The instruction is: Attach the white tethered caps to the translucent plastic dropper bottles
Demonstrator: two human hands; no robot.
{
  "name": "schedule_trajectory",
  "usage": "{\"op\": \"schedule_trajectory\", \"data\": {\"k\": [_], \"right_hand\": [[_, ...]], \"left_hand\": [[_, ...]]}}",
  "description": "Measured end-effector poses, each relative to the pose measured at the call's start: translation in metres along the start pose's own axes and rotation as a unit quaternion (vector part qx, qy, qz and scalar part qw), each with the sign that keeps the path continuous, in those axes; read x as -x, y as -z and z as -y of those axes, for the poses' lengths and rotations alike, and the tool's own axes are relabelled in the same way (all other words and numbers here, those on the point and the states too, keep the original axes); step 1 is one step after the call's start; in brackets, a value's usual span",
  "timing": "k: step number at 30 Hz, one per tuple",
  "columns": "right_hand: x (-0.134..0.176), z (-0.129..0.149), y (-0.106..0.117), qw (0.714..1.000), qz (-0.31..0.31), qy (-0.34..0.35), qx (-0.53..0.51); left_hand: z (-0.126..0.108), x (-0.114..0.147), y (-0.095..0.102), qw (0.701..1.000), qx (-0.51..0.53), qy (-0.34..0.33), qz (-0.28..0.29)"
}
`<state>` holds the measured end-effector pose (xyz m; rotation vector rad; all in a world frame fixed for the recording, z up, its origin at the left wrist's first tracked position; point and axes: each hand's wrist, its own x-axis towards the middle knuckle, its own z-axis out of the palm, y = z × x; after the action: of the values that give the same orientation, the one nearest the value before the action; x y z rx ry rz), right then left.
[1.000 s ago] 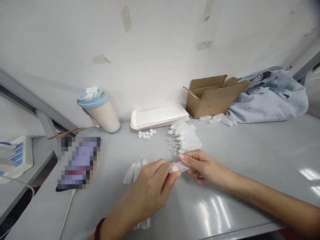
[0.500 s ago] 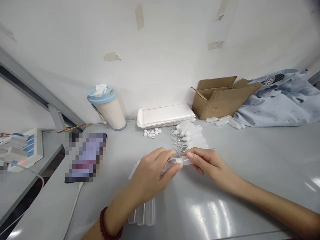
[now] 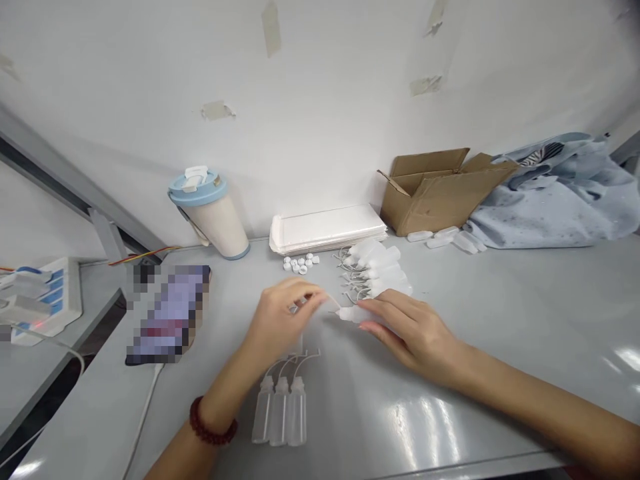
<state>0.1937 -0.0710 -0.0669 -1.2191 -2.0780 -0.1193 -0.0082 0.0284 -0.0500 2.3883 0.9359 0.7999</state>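
A small translucent squeeze bottle (image 3: pixel 351 314) lies sideways in the fingers of my right hand (image 3: pixel 413 327), its nozzle pointing left. A thin pale strap (image 3: pixel 331 300) runs from the bottle's neck to my left hand (image 3: pixel 283 317), whose thumb and fingers are pinched on its end. What sits at that end is hidden by the fingers. Below my left hand, three similar bottles (image 3: pixel 279 413) lie side by side with thin straps at their necks. Just beyond my right hand is a pile of more such bottles (image 3: pixel 383 263), straps toward the left.
Several small white caps (image 3: pixel 301 263) lie before a stack of white trays (image 3: pixel 327 227). An open cardboard box (image 3: pixel 440 200), loose bottles (image 3: pixel 445 238) and blue cloth (image 3: pixel 555 207) are at the back right. A tumbler (image 3: pixel 213 217), phone (image 3: pixel 173 313) and power strip (image 3: pixel 57 293) stand left.
My left hand has drawn back left from the bottle's neck, pulling the strap out. My right hand covers more of the bottle. The three bottles below are now uncovered.
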Motion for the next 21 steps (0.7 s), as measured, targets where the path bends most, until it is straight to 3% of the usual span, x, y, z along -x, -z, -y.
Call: {"op": "schedule_trajectory", "data": {"k": [2,6,11,15,17,19,21], "right_hand": [[0.000,-0.002,-0.002,0.999,0.004,0.018,0.038],[-0.001,-0.003,-0.005,0.994,0.042,0.038,0.096],[0.003,-0.008,-0.011,0.986,0.093,0.034,0.135],[0.005,-0.012,-0.016,0.987,0.093,0.020,0.127],[0.000,-0.008,-0.010,0.994,0.080,0.008,0.074],[-0.011,0.005,0.004,0.996,0.068,-0.009,-0.052],[-0.021,0.025,0.025,0.973,0.082,-0.048,-0.208]], "left_hand": [[0.018,-0.006,0.003,0.998,-0.040,0.027,-0.039],[0.042,-0.014,0.005,0.995,-0.091,0.032,-0.037],[0.047,-0.016,-0.006,0.993,-0.119,-0.023,0.000],[0.049,-0.016,-0.012,0.990,-0.133,-0.048,0.015],[0.051,-0.016,-0.012,0.989,-0.137,-0.057,0.019],[0.052,-0.016,-0.012,0.988,-0.138,-0.066,0.021],[0.054,-0.017,-0.013,0.987,-0.136,-0.079,0.024]]}}
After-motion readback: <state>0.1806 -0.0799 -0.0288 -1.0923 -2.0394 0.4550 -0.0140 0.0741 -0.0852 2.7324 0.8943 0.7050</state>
